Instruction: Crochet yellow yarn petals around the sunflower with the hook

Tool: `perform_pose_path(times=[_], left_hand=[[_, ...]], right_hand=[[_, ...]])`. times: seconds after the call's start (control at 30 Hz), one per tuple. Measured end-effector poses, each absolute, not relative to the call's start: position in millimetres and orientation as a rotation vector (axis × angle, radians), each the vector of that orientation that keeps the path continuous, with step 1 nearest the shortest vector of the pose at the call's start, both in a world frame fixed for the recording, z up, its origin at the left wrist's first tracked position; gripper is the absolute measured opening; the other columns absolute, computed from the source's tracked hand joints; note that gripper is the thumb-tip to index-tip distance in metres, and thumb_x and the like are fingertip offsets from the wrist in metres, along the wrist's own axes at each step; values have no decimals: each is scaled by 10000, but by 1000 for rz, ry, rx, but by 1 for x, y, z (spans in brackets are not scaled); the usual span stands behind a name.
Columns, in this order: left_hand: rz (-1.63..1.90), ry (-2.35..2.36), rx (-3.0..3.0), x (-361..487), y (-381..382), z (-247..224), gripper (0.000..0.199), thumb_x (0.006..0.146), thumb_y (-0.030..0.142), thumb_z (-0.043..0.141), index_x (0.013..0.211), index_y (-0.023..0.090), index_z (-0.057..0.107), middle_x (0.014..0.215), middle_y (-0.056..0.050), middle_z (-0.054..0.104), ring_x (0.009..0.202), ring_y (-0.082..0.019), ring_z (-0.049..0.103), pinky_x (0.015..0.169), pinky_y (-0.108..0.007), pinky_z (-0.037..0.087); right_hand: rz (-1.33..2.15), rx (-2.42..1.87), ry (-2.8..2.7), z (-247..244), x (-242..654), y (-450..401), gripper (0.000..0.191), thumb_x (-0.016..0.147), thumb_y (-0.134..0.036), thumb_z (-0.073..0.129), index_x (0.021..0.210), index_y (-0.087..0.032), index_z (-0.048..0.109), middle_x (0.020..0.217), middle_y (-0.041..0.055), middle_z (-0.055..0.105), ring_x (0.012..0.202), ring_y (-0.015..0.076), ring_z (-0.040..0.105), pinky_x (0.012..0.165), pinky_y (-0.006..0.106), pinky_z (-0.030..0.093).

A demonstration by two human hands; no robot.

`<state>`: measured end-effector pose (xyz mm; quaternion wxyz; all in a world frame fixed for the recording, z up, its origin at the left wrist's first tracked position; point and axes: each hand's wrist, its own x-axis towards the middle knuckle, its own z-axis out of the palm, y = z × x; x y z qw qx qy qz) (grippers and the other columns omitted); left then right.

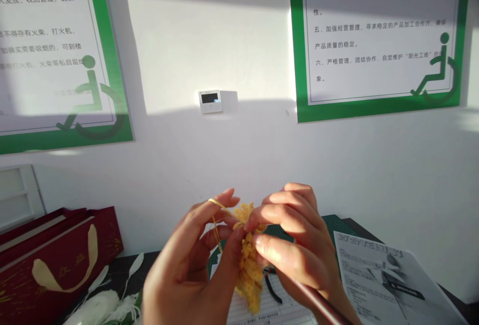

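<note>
The left hand's grip (179,255) pinches the yellow crocheted piece (250,280) at lower centre, yarn (220,205) over one finger; the right hand's grip (299,235) pinches its edge, a dark rod (318,302) alongside. Stitching seems under way; the next move calls for even yarn tension.

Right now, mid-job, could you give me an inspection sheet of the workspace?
Surface: dark table, green mat, printed papers.
Job's things: yellow crocheted piece; yarn strand over the left hand; brown rod at the right hand.
Clutter: maroon bag, white leaf-shaped pieces, black-handled tool.
Hands: fingers of both pinch the yellow crocheted piece.
Cables: nothing seen.
Surroundings: white wall, two green-bordered posters, small wall panel.
</note>
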<state>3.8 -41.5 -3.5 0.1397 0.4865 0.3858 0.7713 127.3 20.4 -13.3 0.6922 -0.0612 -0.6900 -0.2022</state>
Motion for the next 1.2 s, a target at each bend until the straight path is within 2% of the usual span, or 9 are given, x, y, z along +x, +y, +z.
perform_pose_path(times=[0.2, 0.37, 0.47, 0.57, 0.7, 0.83, 0.97, 1.07, 1.2], left_hand=[[2313, 1217, 1602, -2, -40, -10, 197, 806, 219, 809, 976, 315, 833, 862, 8, 825, 724, -190, 777, 737, -270, 651], [2356, 1340, 1745, 4, -40, -14, 250, 850, 180, 760, 1035, 343, 803, 877, 45, 795, 780, -158, 778, 816, -243, 617], [2420, 1363, 1732, 7, -40, -14, 201, 835, 184, 778, 979, 324, 802, 869, 42, 787, 793, -157, 773, 839, -240, 608], [2403, 1214, 1579, 5, -39, -11, 190, 767, 160, 816, 912, 282, 800, 813, 22, 783, 815, -196, 773, 820, -267, 631], [2109, 953, 1328, -3, -37, -2, 332, 705, 178, 905, 1014, 251, 809, 740, 2, 776, 699, -158, 733, 684, -204, 618], [1946, 800, 1067, -8, -34, 5, 392, 697, 169, 937, 1061, 233, 806, 712, 10, 753, 709, -116, 698, 747, -182, 589], [1900, 739, 1005, -10, -32, 7, 406, 697, 138, 938, 1075, 228, 819, 693, 16, 737, 718, -103, 685, 762, -173, 575], [1867, 726, 1005, -11, -31, 7, 383, 719, 138, 926, 1079, 214, 820, 697, 18, 731, 719, -98, 684, 770, -171, 576], [1903, 765, 1086, -5, -29, 4, 391, 714, 154, 929, 1082, 207, 809, 710, 14, 752, 685, -100, 697, 770, -176, 596]], right_hand=[[-358, -145, -1569, -13, 127, 23, 242, 957, -58, 524, 813, -245, 578, 887, -33, 763, 812, 147, 656, 863, 403, 466], [-500, -202, -1534, -15, 126, 19, 225, 881, -10, 596, 803, -221, 589, 891, -1, 773, 832, 163, 660, 843, 404, 469], [-539, -269, -1491, -15, 125, 14, 233, 859, -9, 593, 805, -236, 591, 861, -18, 774, 813, 163, 651, 833, 390, 457], [-401, -320, -1446, -14, 123, 12, 196, 851, -54, 598, 844, -249, 617, 798, -23, 734, 752, 158, 617, 784, 363, 465], [-118, -171, -1439, -19, 116, 22, 188, 921, -104, 558, 930, -275, 636, 759, -14, 690, 718, 179, 602, 669, 354, 500], [20, 51, -1403, -29, 109, 43, 108, 972, -182, 593, 1001, -279, 632, 880, 15, 649, 787, 189, 634, 687, 374, 548], [191, 137, -1401, -32, 108, 57, 97, 922, -178, 670, 922, -249, 605, 887, 8, 622, 797, 177, 628, 692, 357, 543], [123, 166, -1395, -31, 109, 56, 125, 913, -157, 661, 901, -263, 597, 876, -8, 618, 773, 167, 616, 681, 355, 544], [-167, -36, -1357, -31, 105, 46, 182, 910, -92, 579, 1001, -240, 635, 781, 12, 623, 685, 171, 593, 594, 333, 544]])
